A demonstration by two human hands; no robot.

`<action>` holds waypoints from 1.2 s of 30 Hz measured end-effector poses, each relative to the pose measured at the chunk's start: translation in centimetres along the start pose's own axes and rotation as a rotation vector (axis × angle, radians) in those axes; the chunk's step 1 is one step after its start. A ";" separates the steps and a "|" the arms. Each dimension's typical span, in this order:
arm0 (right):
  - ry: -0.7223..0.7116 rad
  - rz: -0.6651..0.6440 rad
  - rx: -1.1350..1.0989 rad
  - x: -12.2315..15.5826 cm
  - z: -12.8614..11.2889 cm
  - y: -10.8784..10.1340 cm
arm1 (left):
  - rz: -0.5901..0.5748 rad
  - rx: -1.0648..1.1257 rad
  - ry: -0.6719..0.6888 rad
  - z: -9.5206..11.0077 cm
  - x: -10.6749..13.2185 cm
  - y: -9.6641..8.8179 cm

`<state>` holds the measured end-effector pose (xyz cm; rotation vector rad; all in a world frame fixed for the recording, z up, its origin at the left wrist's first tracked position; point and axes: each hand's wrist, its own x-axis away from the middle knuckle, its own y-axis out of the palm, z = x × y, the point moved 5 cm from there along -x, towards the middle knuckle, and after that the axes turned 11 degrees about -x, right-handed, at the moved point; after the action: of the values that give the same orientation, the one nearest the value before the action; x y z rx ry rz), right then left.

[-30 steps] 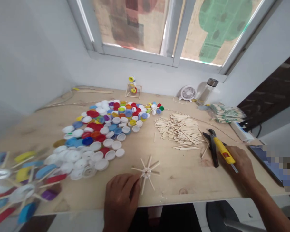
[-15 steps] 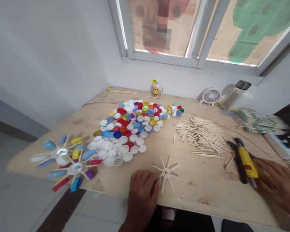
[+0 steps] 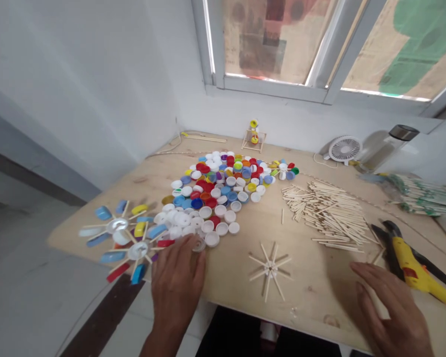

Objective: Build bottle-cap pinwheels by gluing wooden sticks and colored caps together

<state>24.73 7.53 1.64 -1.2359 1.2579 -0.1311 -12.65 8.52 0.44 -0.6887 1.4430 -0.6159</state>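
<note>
My left hand [image 3: 176,282] lies near the front edge of the wooden table [image 3: 312,287], its fingertips reaching a clear bottle cap [image 3: 198,244] at the near end of a spread of coloured and white bottle caps [image 3: 223,191]. The fingers are stretched out and hold nothing I can see. A star of wooden sticks [image 3: 270,269] lies flat to the right of that hand, untouched. My right hand [image 3: 392,310] rests open, palm down, on the table just left of a yellow glue gun [image 3: 412,267].
Two stick wheels with caps on their spokes [image 3: 128,243] sit at the table's left corner. A pile of loose wooden sticks [image 3: 329,213] lies mid-right, black pliers [image 3: 388,243] beside the glue gun. At the back: small fan [image 3: 344,148], glass bottle [image 3: 384,146], bagged sticks [image 3: 423,196], small stick-and-cap model [image 3: 253,134].
My left hand let go of the stick star and moved left to the white caps. My right hand came off the glue gun and lies flat. The view swung left.
</note>
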 end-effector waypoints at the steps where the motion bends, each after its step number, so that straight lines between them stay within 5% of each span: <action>1: -0.006 -0.003 -0.020 -0.1 -0.6 0.4 | -0.025 -0.023 -0.013 -0.3 -0.1 0.2; 21: 0.139 -0.046 -0.366 -1.0 -6.0 4.4 | -0.210 0.148 -0.100 -0.8 -0.2 0.6; 25: 0.155 -0.037 -0.390 -1.3 -6.3 4.7 | -0.246 0.346 -0.158 2.3 0.4 -0.8; 30: 0.201 -0.003 -0.408 -1.5 -6.1 4.7 | -0.342 0.562 0.022 8.2 0.5 -1.0; 36: 0.215 -0.018 -0.417 -1.4 -6.1 4.8 | -0.327 0.581 0.135 11.0 -0.6 -0.5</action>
<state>17.08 6.64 0.14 -1.6235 1.5103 -0.0137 -1.72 9.22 1.30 -0.4230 1.1900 -1.2945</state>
